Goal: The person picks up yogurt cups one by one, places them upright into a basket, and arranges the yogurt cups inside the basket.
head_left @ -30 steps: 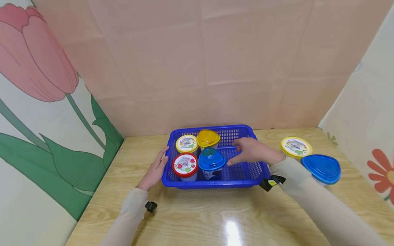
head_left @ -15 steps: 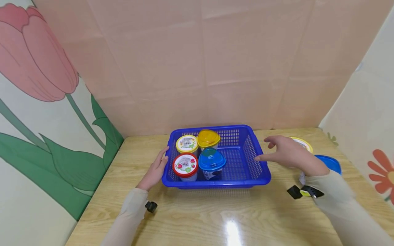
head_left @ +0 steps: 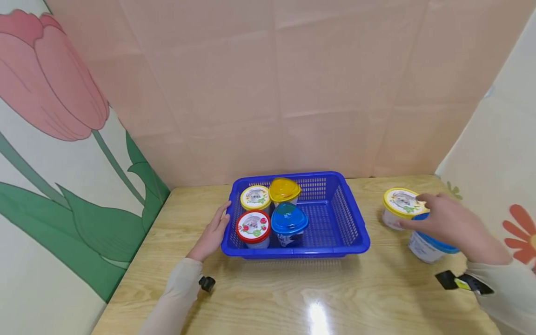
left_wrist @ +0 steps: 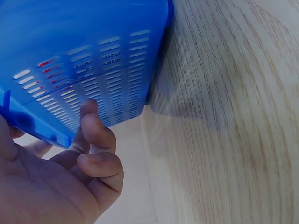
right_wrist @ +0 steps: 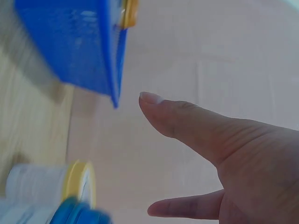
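I had the right hand (head_left: pixel 454 223) over two lidded tubs on the wood-grain table (head_left: pixel 251 293), thumb and fingers spread wide with nothing between them. The round white tub with a yellow-rimmed printed lid (head_left: pixel 391 218) stood near the thumb; the white tub with a blue, rounded-triangular lid (head_left: pixel 425 249) stood partly under the palm. Which one was wanted, I couldn't tell.

My judgement was to lower the hand around a tub's body — below the lid, since a pinch on the lid might pop it — and to spare the close neighbour a knock.

The left hand (head_left: pixel 209 235) touched the left side of the blue perforated plastic basket (head_left: pixel 293 252), fingers bent; whether it gripped the rim, I couldn't tell. Four tubs filled the basket's left half, and its right half offered the easier landing.
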The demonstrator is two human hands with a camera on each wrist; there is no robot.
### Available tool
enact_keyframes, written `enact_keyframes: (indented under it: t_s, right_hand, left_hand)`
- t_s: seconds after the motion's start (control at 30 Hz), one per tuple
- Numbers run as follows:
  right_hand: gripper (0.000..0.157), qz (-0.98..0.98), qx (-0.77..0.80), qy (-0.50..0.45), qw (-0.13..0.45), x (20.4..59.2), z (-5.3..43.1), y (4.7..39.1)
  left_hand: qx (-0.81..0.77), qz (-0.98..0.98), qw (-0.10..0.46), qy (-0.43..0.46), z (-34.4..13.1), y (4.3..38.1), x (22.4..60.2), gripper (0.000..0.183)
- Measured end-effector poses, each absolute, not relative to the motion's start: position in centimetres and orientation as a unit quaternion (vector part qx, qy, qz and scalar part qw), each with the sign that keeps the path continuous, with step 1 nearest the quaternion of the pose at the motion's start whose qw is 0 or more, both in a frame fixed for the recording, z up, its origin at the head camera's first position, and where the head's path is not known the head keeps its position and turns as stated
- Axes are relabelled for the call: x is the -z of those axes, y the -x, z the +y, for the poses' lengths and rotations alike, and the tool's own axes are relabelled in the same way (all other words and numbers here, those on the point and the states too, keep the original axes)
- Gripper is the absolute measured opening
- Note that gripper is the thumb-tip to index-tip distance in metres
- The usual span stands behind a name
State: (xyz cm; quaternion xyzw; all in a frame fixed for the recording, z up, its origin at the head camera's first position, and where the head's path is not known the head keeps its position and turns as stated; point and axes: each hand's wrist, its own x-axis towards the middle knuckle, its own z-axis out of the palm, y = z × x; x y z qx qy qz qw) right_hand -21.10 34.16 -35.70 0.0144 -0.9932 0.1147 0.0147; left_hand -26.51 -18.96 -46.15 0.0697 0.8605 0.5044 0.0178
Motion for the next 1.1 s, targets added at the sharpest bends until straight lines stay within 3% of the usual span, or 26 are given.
enact_keyframes:
  t_s: [0.33,0.7,1.1]
  right_hand:
    - [0.131,-0.993,-0.096,0.073,0.013,37.2,37.7,20.0]
    - [0.134,-0.988,-0.116,0.100,-0.027,39.1,38.9,20.0]
    - [0.117,-0.987,-0.138,0.045,-0.064,39.9,40.5,20.5]
  left_hand:
    - [-0.509,0.858,0.025,-0.058,-18.9,26.4,45.9,0.043]
    - [-0.511,0.857,0.027,-0.061,-18.8,26.4,45.9,0.042]
    - [-0.511,0.857,0.028,-0.062,-18.8,26.4,46.1,0.043]
